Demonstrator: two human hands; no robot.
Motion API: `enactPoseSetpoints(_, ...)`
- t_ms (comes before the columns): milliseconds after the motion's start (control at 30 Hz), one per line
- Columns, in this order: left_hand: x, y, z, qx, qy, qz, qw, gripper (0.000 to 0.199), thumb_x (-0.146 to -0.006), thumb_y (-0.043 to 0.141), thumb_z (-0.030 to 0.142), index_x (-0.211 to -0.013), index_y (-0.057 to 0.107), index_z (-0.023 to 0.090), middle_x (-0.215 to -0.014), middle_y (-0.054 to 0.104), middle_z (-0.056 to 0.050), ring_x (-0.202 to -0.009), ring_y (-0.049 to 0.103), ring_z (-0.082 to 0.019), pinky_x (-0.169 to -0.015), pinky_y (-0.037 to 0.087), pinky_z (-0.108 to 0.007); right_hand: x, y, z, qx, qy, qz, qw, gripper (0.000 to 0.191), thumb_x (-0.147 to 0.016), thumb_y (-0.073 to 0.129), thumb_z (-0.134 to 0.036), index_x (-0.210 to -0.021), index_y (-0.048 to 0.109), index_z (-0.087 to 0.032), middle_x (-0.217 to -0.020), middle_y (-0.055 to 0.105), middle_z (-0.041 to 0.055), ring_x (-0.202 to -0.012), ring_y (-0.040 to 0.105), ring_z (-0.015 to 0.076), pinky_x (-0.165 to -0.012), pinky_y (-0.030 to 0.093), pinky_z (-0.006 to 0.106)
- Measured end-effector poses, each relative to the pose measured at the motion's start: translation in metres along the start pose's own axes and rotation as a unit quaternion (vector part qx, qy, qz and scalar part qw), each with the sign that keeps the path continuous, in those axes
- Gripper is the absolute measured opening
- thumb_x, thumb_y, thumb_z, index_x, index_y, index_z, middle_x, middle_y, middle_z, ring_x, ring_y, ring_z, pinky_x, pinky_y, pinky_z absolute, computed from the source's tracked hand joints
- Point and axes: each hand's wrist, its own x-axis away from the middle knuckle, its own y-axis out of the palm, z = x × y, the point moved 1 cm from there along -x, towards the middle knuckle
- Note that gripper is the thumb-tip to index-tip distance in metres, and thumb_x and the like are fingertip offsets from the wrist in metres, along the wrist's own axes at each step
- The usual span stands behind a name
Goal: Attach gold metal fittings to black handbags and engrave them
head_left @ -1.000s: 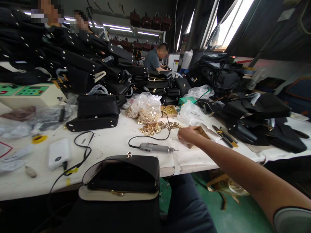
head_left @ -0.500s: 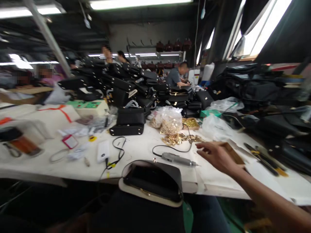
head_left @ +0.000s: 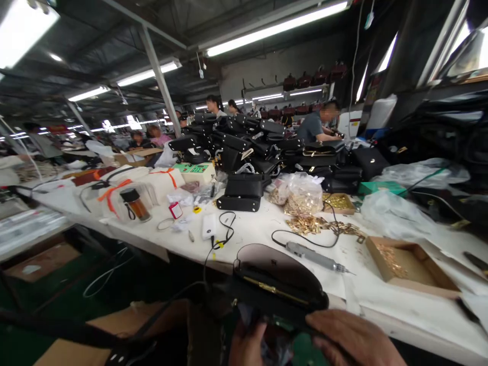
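Observation:
A black handbag (head_left: 244,285) is tilted at the table's front edge, its mouth open and a gold zipper showing inside. My right hand (head_left: 354,333) closes over the bag's lower right edge, fingers partly hidden beneath it. Below the bag, my left hand (head_left: 247,345) has its thumb raised against crumpled, greyish material at the bag's underside; its other fingers are hidden. A grey electric screwdriver (head_left: 314,257) with a thin bit lies on the table just beyond the bag, its black cord looping behind. Gold metal fittings (head_left: 305,224) are heaped farther back.
A cardboard tray (head_left: 427,272) with small gold pieces sits at right. Behind the fittings stands a clear plastic bag (head_left: 305,193) of hardware. Black handbags (head_left: 240,190) pile up at the back. A white power box (head_left: 209,226), a bottle (head_left: 135,205) and an open carton (head_left: 95,335) are leftward.
My right hand has come back from beside the cardboard tray to the handbag. The handbag has tipped and turned, and my left hand has come into clearer view beneath it. The view has swung left.

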Motion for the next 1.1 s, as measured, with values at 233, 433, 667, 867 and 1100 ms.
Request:
enactPoseSetpoints(233, 0.018, 0.015, 0.016, 0.051, -0.039, -0.057, 0.996, 0.086, -0.079, 0.072, 0.072, -0.142, 0.052, 0.017, -0.106, 0.076, -0.015, -0.064, 0.073, -0.024, -0.053, 0.058, -0.033, -0.017, -0.026, -0.018, -0.144, 0.246, 0.043, 0.957, 0.02, -0.098, 0.067, -0.035, -0.114, 0.075, -0.028, -0.098, 0.078, 0.0005, -0.084, 0.074, 0.0157, -0.073, 0.058, 0.019)
enactPoseSetpoints(433, 0.011, -0.014, 0.043, -0.119, 0.182, 0.031, 0.976, 0.051, -0.083, 0.074, 0.062, -0.106, 0.069, 0.017, -0.081, 0.07, -0.005, -0.076, 0.068, -0.019, -0.065, 0.054, -0.025, -0.011, -0.028, 0.006, -0.262, 0.334, -0.01, 0.906, 0.026, -0.096, 0.067, -0.045, -0.109, 0.076, -0.024, -0.094, 0.075, 0.0006, -0.084, 0.069, 0.0164, -0.074, 0.055, 0.022)
enactPoseSetpoints(667, -0.005, 0.004, 0.064, -0.321, 0.272, -0.052, 0.906, 0.037, -0.092, 0.065, 0.053, -0.113, 0.068, 0.023, -0.102, 0.072, -0.006, -0.088, 0.068, -0.019, -0.077, 0.054, -0.029, -0.004, -0.014, -0.001, -0.228, 0.305, -0.017, 0.924, 0.018, -0.1, 0.063, -0.036, -0.108, 0.074, -0.023, -0.096, 0.076, 0.0018, -0.086, 0.071, 0.0165, -0.075, 0.055, 0.023)
enactPoseSetpoints(867, -0.026, 0.01, 0.062, -0.399, 0.232, -0.028, 0.887, 0.04, -0.087, 0.067, 0.059, -0.102, 0.067, 0.022, -0.091, 0.072, -0.004, -0.08, 0.066, -0.02, -0.075, 0.053, -0.032, -0.004, 0.037, -0.042, -0.057, 0.087, 0.085, 0.991, 0.026, -0.097, 0.06, -0.011, -0.121, 0.067, -0.017, -0.089, 0.076, 0.0053, -0.074, 0.073, 0.0167, -0.067, 0.057, 0.026)
enactPoseSetpoints(1100, -0.031, -0.009, 0.072, -0.39, 0.24, -0.038, 0.888, 0.029, -0.088, 0.07, 0.048, -0.096, 0.072, 0.02, -0.091, 0.075, -0.003, -0.08, 0.069, -0.019, -0.074, 0.053, -0.028, -0.015, 0.069, -0.059, -0.052, 0.057, 0.09, 0.993, 0.021, -0.096, 0.057, -0.01, -0.114, 0.067, -0.015, -0.086, 0.077, 0.0091, -0.073, 0.075, 0.0205, -0.067, 0.06, 0.03)
